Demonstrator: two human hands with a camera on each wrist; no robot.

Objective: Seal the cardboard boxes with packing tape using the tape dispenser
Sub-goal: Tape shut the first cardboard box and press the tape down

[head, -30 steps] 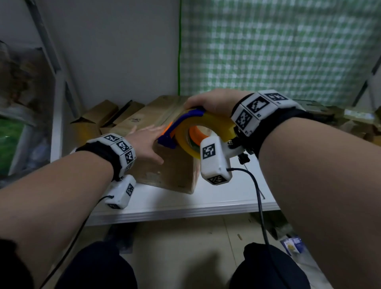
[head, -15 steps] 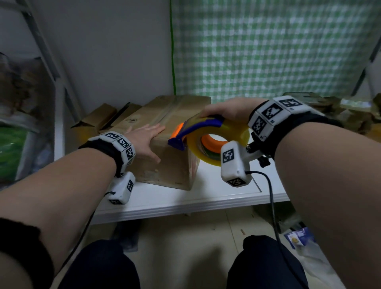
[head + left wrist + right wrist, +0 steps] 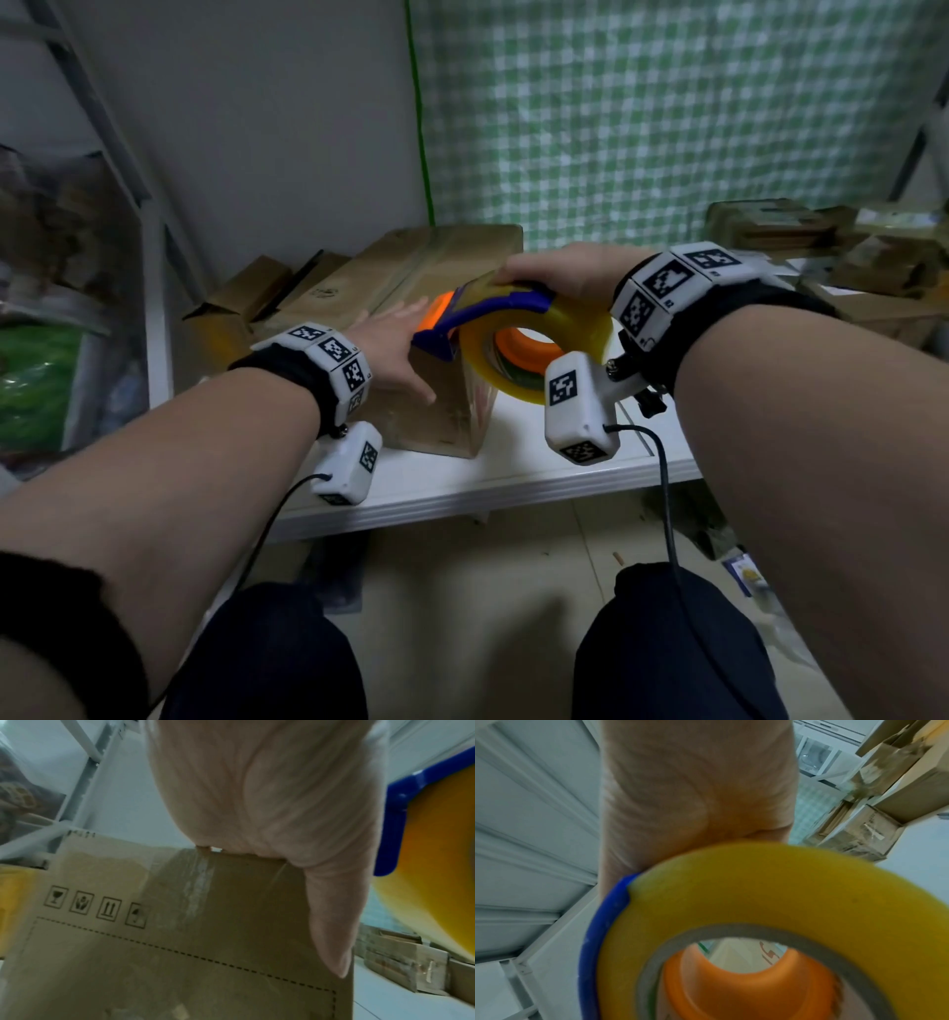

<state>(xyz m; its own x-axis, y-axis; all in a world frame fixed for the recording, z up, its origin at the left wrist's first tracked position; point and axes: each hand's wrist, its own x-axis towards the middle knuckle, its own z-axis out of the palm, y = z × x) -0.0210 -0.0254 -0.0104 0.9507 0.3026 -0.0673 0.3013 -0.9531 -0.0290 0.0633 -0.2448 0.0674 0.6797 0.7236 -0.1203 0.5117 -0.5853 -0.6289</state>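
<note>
While spread flat on the cardboard box (image 3: 411, 267), left hand (image 3: 393, 349); right hand (image 3: 560, 270) gripping tape dispenser (image 3: 493, 329) at its near edge.

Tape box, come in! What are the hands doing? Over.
Left hand flat on cardboard box. Right hand grips tape dispenser at box's near edge. Nothing in the way.

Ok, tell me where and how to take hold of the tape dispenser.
Take the tape dispenser over the top of its roll, coming from above as the right hand does now. The blue arm and orange cutter point at the box, so a top grip leaves them free.
</note>
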